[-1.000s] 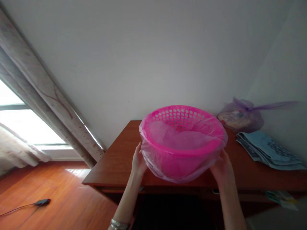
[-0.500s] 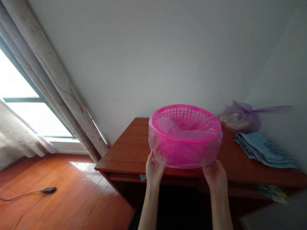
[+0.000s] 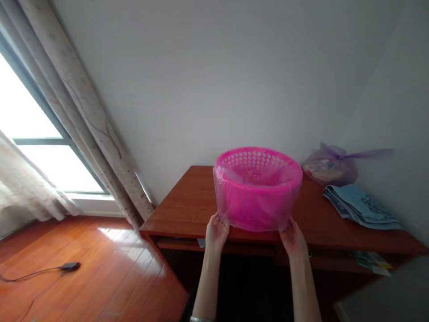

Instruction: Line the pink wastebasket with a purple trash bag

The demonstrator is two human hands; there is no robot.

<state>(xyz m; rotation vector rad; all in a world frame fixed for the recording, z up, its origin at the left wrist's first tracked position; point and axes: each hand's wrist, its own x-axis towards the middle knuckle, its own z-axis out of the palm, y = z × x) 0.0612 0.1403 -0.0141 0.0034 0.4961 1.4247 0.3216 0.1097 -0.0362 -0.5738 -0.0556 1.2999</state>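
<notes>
A round pink basket with a holed wall stands upright over the front part of the brown desk. A thin, see-through pinkish plastic bag is folded over its rim and hangs down the outside, with some film loose inside. My left hand holds the bag's lower edge at the basket's near left side, fingers closed on it. At the near right side my right hand is closed on the bag's edge, its fingertips partly hidden. Whether the basket's base touches the desk is hard to tell.
A tied purple plastic bag with things inside lies at the back right by the wall. Folded blue-grey cloth is in front of it. Packets show in the shelf below. A black adapter with a cord lies on the floor.
Both hands have shifted slightly with the bag's edge. The film inside the basket sits lower, baring more of the holed wall. The view has turned a little.
</notes>
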